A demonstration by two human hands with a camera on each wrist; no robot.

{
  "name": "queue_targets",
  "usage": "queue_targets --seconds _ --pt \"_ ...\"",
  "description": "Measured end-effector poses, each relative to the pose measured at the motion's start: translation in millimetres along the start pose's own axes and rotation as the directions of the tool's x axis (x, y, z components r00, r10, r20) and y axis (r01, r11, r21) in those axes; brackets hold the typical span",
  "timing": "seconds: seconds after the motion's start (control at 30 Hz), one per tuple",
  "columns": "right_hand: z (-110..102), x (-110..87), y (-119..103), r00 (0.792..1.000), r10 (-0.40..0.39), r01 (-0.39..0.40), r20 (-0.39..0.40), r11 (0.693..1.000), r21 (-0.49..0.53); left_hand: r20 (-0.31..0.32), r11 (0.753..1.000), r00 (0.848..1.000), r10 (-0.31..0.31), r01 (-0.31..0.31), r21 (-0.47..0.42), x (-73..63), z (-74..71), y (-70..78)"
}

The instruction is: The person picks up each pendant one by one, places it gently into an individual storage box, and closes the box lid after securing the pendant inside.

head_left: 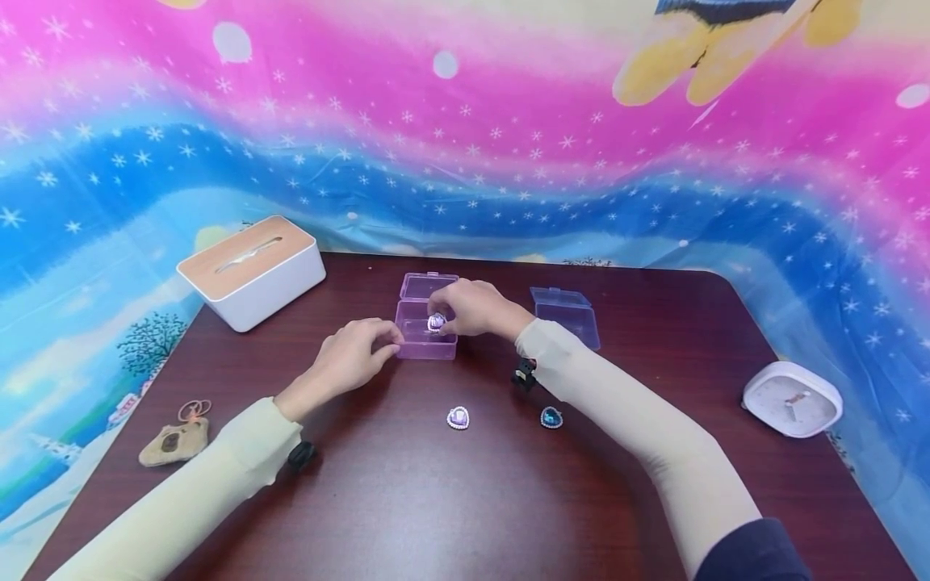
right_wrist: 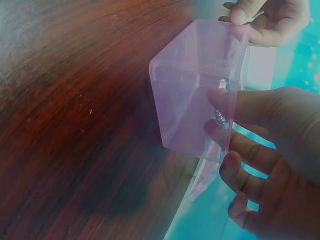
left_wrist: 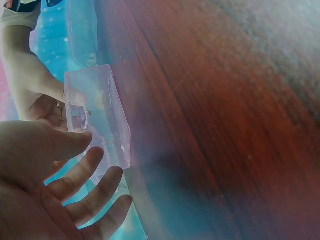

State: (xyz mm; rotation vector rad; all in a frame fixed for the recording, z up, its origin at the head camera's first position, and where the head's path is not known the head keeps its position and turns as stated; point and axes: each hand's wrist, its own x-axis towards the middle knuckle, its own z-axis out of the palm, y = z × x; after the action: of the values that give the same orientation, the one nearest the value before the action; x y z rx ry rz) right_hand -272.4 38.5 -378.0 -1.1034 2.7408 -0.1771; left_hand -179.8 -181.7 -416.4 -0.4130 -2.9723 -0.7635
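An open pink see-through plastic box (head_left: 426, 352) stands on the table, its hinged lid tipped back. My left hand (head_left: 352, 355) holds the box at its near left corner, with thumb and forefinger at the rim and the other fingers spread. Between thumb and forefinger, my right hand (head_left: 475, 308) pinches a purple heart-shaped gem (head_left: 437, 323) with a sparkling border, inside the box opening. Through the pink wall in the right wrist view, the gem (right_wrist: 220, 117) appears above the box floor. Another purple heart gem (head_left: 458, 418) and a blue-green heart gem (head_left: 551, 417) lie nearer me.
A blue see-through box (head_left: 584, 329) stands open to the right, partly behind my right forearm. At the back left is a white tissue box (head_left: 272, 292) with a wood-look top. A plush keyring pouch (head_left: 174, 442) lies left, and a white clock (head_left: 792, 399) sits right.
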Motion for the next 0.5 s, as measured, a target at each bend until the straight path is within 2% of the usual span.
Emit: queue_targets --seconds 0.5 --pt "6.5 5.4 -10.5 0.998 0.056 -0.054 0.021 0.994 -0.097 -0.003 1.000 1.000 -0.003 0.003 0.005 -0.2 0.6 0.0"
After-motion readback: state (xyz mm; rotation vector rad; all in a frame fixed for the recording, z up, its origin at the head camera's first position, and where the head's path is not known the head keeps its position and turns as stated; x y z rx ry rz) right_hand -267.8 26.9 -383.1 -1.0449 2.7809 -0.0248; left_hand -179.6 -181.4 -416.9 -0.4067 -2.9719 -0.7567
